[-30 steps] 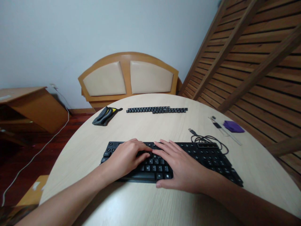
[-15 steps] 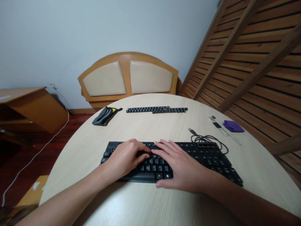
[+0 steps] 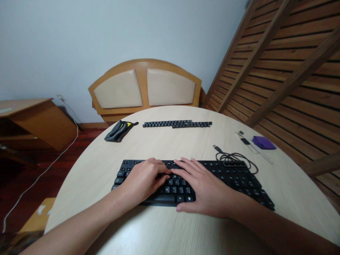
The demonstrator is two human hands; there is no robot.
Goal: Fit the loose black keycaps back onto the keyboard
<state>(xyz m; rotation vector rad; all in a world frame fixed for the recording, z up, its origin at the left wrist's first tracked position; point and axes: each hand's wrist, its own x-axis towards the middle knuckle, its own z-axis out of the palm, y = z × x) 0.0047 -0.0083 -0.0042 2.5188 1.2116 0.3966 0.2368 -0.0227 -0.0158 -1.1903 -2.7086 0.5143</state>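
Note:
A black computer keyboard [image 3: 159, 198] lies before me; keycaps are in place on part of it, while bare key sockets show along its top rows and right side. My left hand [image 3: 145, 179] rests over its left half, with thumb and index finger pinched together at the middle rows. Whatever is between those fingertips is too small and covered to make out. My right hand [image 3: 205, 187] lies across the keyboard's middle with fingers spread, its index fingertip touching close to the left fingertips. Keys beneath both hands are hidden.
Loose black keycaps [image 3: 164, 123] stand in rows at the table's far side. A black and yellow pouch-like item [image 3: 119, 131] lies far left. Behind the keyboard is its coiled USB cable [image 3: 233, 156]. A purple cloth [image 3: 263, 142] and a thin white tool with black brush-like parts [image 3: 245, 141] lie right.
My left hand has shifted slightly right, its thumb and index fingertips now nearer the right index finger. My right hand has stayed in place.

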